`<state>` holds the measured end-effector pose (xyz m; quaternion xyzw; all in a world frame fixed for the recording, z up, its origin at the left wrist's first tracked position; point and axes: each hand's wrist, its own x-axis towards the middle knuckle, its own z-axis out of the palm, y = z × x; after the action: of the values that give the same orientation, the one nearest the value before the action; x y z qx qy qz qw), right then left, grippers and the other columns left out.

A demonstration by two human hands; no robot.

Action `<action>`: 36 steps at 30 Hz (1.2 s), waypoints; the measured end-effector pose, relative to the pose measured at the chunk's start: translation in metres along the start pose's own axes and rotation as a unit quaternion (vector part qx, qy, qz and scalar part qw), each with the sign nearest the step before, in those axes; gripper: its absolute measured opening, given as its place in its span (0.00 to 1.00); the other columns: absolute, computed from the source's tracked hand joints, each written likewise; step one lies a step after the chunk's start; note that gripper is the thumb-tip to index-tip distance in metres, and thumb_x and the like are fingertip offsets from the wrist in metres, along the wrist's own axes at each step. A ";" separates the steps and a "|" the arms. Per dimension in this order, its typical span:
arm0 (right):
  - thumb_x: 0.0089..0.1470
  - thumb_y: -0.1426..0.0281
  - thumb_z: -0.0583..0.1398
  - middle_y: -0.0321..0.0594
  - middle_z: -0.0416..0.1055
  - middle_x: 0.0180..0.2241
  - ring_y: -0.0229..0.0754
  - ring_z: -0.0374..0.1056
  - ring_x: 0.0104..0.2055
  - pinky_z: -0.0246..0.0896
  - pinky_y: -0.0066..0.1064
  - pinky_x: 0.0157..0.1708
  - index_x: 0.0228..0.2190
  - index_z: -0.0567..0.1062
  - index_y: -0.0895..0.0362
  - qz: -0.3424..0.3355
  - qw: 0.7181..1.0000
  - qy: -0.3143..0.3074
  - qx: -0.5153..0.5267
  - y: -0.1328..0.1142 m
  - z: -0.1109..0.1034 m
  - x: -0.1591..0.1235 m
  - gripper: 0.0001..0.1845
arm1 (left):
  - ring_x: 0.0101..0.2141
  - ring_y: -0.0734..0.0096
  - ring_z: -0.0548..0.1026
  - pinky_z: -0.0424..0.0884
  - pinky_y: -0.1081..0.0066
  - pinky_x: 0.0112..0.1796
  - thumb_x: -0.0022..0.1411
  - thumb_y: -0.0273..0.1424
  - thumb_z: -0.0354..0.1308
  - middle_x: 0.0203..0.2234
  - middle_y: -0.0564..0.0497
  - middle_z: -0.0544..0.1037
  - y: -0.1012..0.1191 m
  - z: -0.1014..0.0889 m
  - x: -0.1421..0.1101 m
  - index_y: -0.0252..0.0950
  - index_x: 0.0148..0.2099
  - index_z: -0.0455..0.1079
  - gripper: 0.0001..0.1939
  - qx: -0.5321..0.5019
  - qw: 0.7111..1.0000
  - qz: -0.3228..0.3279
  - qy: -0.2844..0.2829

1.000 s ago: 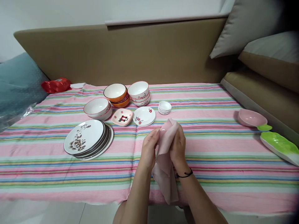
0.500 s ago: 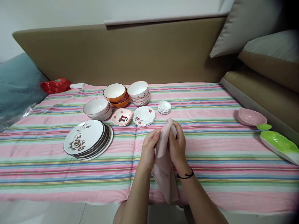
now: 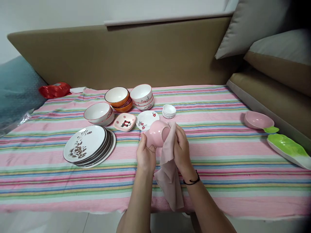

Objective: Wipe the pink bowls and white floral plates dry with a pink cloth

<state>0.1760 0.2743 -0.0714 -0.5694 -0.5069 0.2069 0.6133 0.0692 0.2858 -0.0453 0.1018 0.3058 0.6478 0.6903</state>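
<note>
A glossy pink bowl (image 3: 155, 133) with a rounded, lobed shape is tilted above the striped cloth, its ringed underside showing. My left hand (image 3: 146, 156) is closed on its left end, thumb along the edge. Bunched in my right hand (image 3: 182, 151) is a pale pink wiping cloth (image 3: 170, 181), pressed against the bowl's right side and hanging toward the front edge. The right fingers are partly hidden by the fabric. Just behind the bowl lie white plates with red flowers (image 3: 146, 119) and a stack of small white dishes (image 3: 169, 111).
To the left are stacked brown-flowered plates (image 3: 84, 144), white bowls (image 3: 98, 111), orange bowls (image 3: 117, 96) and a square cat dish (image 3: 124, 122). Far right sit a pink dish (image 3: 259, 119) and a green leaf-shaped dish (image 3: 288, 149). Cushions (image 3: 279, 55) border the right.
The pink bowl, earlier mostly covered by the wiping cloth, has turned and come out to the left in my left hand. My right hand keeps the cloth on its right side.
</note>
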 end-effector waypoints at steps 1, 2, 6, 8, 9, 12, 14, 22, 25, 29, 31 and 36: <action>0.59 0.66 0.52 0.46 0.66 0.53 0.46 0.61 0.56 0.56 0.44 0.56 0.48 0.71 0.55 -0.026 0.999 0.032 -0.029 0.000 0.000 0.000 0.17 | 0.39 0.69 0.77 0.72 0.73 0.39 0.66 0.32 0.51 0.40 0.45 0.79 0.000 -0.001 0.000 0.31 0.41 0.75 0.13 0.004 1.000 0.006 -0.004; 0.57 0.68 0.54 0.47 0.68 0.51 0.46 0.63 0.54 0.58 0.44 0.54 0.45 0.73 0.55 -0.054 0.995 0.064 -0.054 -0.001 0.000 -0.001 0.15 | 0.39 0.69 0.77 0.72 0.73 0.38 0.65 0.32 0.52 0.40 0.45 0.79 0.000 -0.001 0.001 0.31 0.41 0.75 0.12 0.008 1.000 0.009 -0.008; 0.54 0.73 0.58 0.42 0.74 0.38 0.43 0.70 0.44 0.66 0.39 0.45 0.35 0.76 0.54 -0.142 0.982 0.105 -0.073 -0.009 -0.001 -0.002 0.08 | 0.38 0.68 0.77 0.72 0.72 0.39 0.64 0.34 0.54 0.38 0.44 0.79 -0.002 -0.002 0.001 0.31 0.40 0.75 0.12 0.009 1.000 0.009 -0.006; 0.54 0.74 0.58 0.41 0.75 0.39 0.43 0.70 0.44 0.67 0.39 0.45 0.38 0.75 0.53 -0.142 0.984 0.092 -0.058 -0.012 0.000 -0.004 0.10 | 0.38 0.68 0.77 0.71 0.73 0.39 0.63 0.34 0.55 0.38 0.45 0.79 -0.002 -0.002 0.001 0.32 0.39 0.75 0.11 0.007 1.000 0.010 0.000; 0.54 0.74 0.58 0.42 0.74 0.41 0.43 0.70 0.45 0.67 0.39 0.46 0.41 0.74 0.53 -0.132 0.986 0.091 -0.051 -0.012 0.000 -0.005 0.12 | 0.39 0.68 0.77 0.71 0.73 0.39 0.63 0.34 0.56 0.38 0.45 0.79 -0.002 -0.002 0.001 0.32 0.40 0.75 0.11 0.008 1.000 0.010 0.000; 0.54 0.74 0.58 0.42 0.74 0.45 0.44 0.70 0.48 0.67 0.39 0.46 0.42 0.73 0.53 -0.104 0.990 0.090 -0.030 -0.012 0.003 -0.007 0.12 | 0.39 0.68 0.76 0.71 0.73 0.39 0.61 0.36 0.58 0.38 0.45 0.79 -0.003 -0.003 0.001 0.32 0.40 0.75 0.12 0.018 1.000 0.012 -0.008; 0.54 0.74 0.58 0.42 0.74 0.44 0.44 0.70 0.48 0.67 0.38 0.45 0.37 0.73 0.54 -0.106 0.991 0.085 -0.018 -0.011 0.004 -0.007 0.08 | 0.38 0.68 0.76 0.70 0.74 0.37 0.58 0.37 0.60 0.37 0.46 0.79 -0.004 -0.005 0.001 0.32 0.39 0.75 0.13 0.046 0.998 0.027 -0.019; 0.54 0.73 0.57 0.41 0.74 0.44 0.45 0.70 0.48 0.67 0.39 0.46 0.35 0.74 0.53 -0.093 0.993 0.076 0.013 -0.014 0.001 -0.007 0.07 | 0.36 0.70 0.75 0.68 0.77 0.33 0.54 0.41 0.63 0.37 0.47 0.78 -0.005 -0.005 -0.003 0.32 0.40 0.76 0.17 0.130 0.988 0.054 -0.064; 0.55 0.71 0.57 0.42 0.73 0.47 0.46 0.68 0.51 0.64 0.43 0.51 0.40 0.74 0.52 -0.100 0.994 0.043 0.017 -0.015 0.001 -0.008 0.10 | 0.33 0.71 0.75 0.68 0.77 0.31 0.54 0.42 0.64 0.35 0.47 0.78 -0.004 -0.005 -0.003 0.31 0.38 0.76 0.18 0.105 0.993 0.039 -0.044; 0.54 0.69 0.59 0.42 0.66 0.55 0.47 0.61 0.58 0.58 0.47 0.57 0.45 0.73 0.51 -0.138 0.989 -0.043 -0.027 -0.013 0.003 -0.008 0.15 | 0.38 0.66 0.75 0.69 0.72 0.38 0.54 0.41 0.63 0.38 0.46 0.78 -0.005 -0.006 -0.003 0.32 0.41 0.75 0.18 0.105 0.994 0.038 -0.018; 0.54 0.68 0.60 0.42 0.60 0.59 0.47 0.56 0.61 0.55 0.47 0.59 0.49 0.71 0.50 -0.144 0.985 -0.084 -0.053 -0.012 0.005 -0.007 0.20 | 0.41 0.65 0.75 0.69 0.71 0.41 0.55 0.40 0.62 0.40 0.46 0.78 -0.006 -0.006 -0.003 0.33 0.42 0.75 0.17 0.125 0.990 0.061 -0.020; 0.56 0.66 0.58 0.42 0.55 0.61 0.47 0.52 0.63 0.51 0.45 0.60 0.53 0.68 0.49 -0.117 0.985 -0.105 -0.071 -0.010 0.007 -0.008 0.22 | 0.38 0.69 0.74 0.68 0.74 0.40 0.56 0.38 0.62 0.35 0.50 0.78 -0.008 -0.006 -0.005 0.35 0.38 0.76 0.12 0.176 0.979 0.079 -0.067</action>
<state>0.1637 0.2688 -0.0664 -0.5235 -0.6448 0.1561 0.5347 0.0725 0.2785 -0.0534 0.2885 0.3595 0.6280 0.6271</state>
